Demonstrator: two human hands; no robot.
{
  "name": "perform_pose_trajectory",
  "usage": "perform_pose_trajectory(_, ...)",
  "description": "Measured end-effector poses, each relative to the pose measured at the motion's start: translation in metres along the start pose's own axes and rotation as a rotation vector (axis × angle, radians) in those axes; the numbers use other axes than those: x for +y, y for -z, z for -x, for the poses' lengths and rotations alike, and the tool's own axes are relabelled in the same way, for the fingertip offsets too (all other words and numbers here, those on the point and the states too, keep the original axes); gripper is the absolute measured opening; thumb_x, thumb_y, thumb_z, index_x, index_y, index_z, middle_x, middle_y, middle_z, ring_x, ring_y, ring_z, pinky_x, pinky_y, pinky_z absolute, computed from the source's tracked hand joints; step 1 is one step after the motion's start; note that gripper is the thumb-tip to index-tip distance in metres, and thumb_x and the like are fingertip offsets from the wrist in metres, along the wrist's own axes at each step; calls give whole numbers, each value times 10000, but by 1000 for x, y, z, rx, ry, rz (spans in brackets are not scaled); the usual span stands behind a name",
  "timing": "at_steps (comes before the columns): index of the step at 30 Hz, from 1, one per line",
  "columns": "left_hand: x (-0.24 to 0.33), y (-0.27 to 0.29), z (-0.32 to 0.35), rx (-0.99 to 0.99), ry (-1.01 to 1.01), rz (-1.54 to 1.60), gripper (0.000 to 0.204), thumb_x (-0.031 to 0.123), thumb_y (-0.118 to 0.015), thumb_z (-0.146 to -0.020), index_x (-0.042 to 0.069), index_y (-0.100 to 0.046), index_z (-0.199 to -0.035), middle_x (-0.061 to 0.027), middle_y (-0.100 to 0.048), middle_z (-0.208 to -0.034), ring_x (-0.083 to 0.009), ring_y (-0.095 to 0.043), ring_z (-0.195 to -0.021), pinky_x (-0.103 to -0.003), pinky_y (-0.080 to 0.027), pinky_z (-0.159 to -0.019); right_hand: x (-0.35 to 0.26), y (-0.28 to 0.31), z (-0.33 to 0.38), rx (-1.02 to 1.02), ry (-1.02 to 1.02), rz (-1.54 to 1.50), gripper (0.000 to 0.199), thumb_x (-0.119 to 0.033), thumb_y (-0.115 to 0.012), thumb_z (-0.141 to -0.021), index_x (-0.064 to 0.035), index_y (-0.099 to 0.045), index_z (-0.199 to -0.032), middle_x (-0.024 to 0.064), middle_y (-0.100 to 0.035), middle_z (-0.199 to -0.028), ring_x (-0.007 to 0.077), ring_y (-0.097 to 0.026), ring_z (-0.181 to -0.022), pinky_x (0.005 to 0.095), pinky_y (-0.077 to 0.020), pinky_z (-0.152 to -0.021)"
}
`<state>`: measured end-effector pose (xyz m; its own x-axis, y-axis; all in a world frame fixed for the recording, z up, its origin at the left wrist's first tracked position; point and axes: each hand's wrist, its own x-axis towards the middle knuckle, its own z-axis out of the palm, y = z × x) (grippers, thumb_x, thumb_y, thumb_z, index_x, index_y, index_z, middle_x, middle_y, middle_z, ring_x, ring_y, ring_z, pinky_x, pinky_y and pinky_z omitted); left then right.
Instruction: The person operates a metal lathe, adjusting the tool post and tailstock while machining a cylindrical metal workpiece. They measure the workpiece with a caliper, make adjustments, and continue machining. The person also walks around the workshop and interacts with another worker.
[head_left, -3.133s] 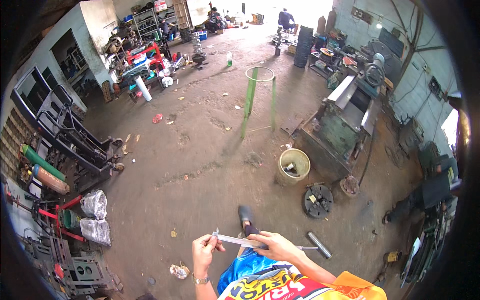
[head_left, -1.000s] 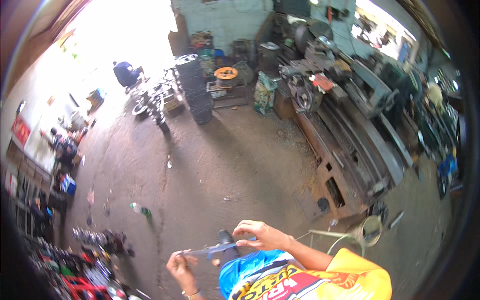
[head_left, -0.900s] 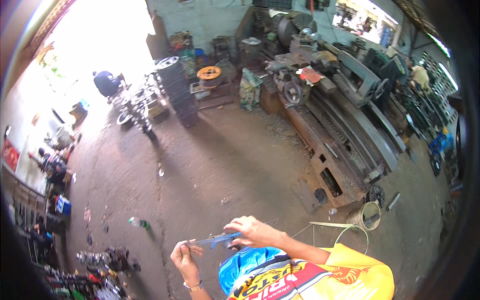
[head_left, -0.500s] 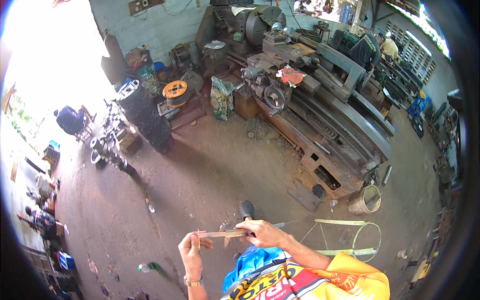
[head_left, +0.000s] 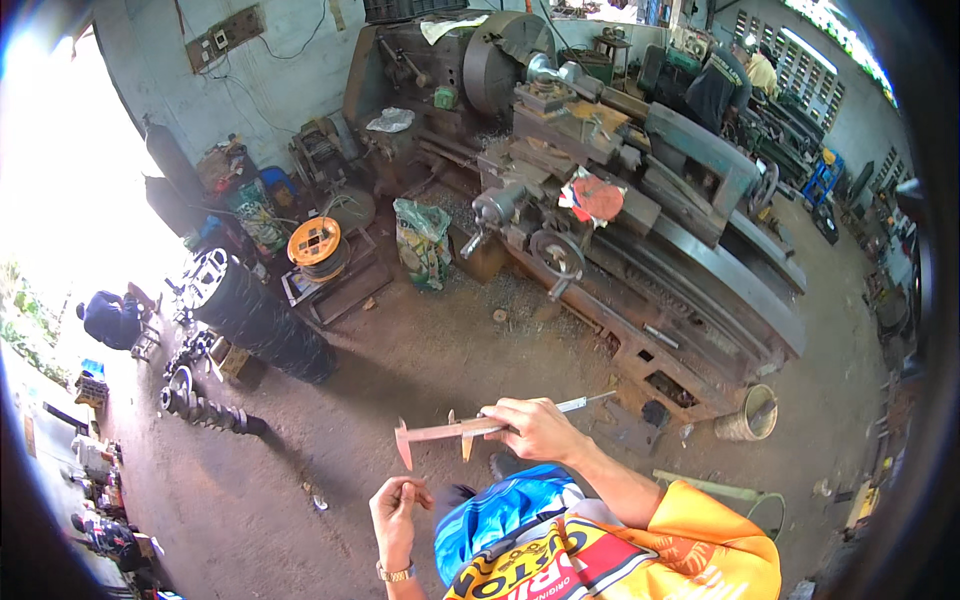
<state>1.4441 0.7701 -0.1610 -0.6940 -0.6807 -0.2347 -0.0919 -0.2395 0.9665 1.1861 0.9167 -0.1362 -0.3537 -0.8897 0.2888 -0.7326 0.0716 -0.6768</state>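
A vernier caliper [head_left: 435, 433] is in my right hand [head_left: 535, 427], whose fingers wrap round its sliding part. The two long jaws point down and stand apart, with nothing between them. The beam's far end and thin depth rod stick out to the right of the hand. Below the left end of the caliper is my left hand [head_left: 398, 498], apart from it. The fingers and thumb of that hand are curled together; whether something small sits between them is hidden. A metal watch [head_left: 396, 572] circles the left wrist.
A big lathe [head_left: 650, 270] runs across ahead. A red round piece [head_left: 596, 200] lies on its carriage. To the left stand a dark wrapped drum [head_left: 265, 315], an orange cable reel [head_left: 315, 243] and a crankshaft [head_left: 205, 410]. A bucket [head_left: 752, 413] is at right. People work farther off.
My left hand has let go of the caliper's jaw end and dropped below it. My right hand has raised the caliper away from my body. The view has shifted.
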Motion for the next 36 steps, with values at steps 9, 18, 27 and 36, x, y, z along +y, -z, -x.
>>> perform_pose_trajectory(9, 25, 46, -209, -161, -24, 82, 233, 172, -611, -1038, -59, -648, -1043, -120, -706, -811, -159, -654, -698, -295, -534, -673, 71, -17, -150, 75, -33, 97, 386, -232, -762, -863, -11, -680, -1169, 139, -694, -983, 345, -697, -825, 431, -561, -700)
perform_pose_trajectory(18, 127, 69, -420, -462, -64, -158, 306, 244, -626, -1033, -44, -701, -961, -84, -731, -778, -90, -623, -664, -229, -483, -614, 91, -31, -281, 147, -163, 202, 379, -267, -753, -893, -67, -683, -1208, 115, -714, -1039, 331, -716, -836, 422, -586, -685)
perform_pose_trajectory(27, 188, -23, -522, -723, -83, -84, 270, 171, -589, -1035, -52, -672, -909, -75, -674, -733, -107, -584, -614, -247, -453, -559, 148, 67, -331, 369, -68, 635, 435, -135, -819, -721, -60, -696, -1131, 83, -667, -972, 265, -664, -836, 374, -557, -723)
perform_pose_trajectory(36, 287, -181, -653, -731, -377, -100, 298, 206, -621, -1035, -84, -688, -1052, -157, -745, -865, -134, -650, -710, -269, -529, -658, 274, 309, -397, 496, 122, 791, 443, -96, -808, -715, -50, -716, -1146, 112, -678, -1034, 326, -646, -951, 434, -520, -821)
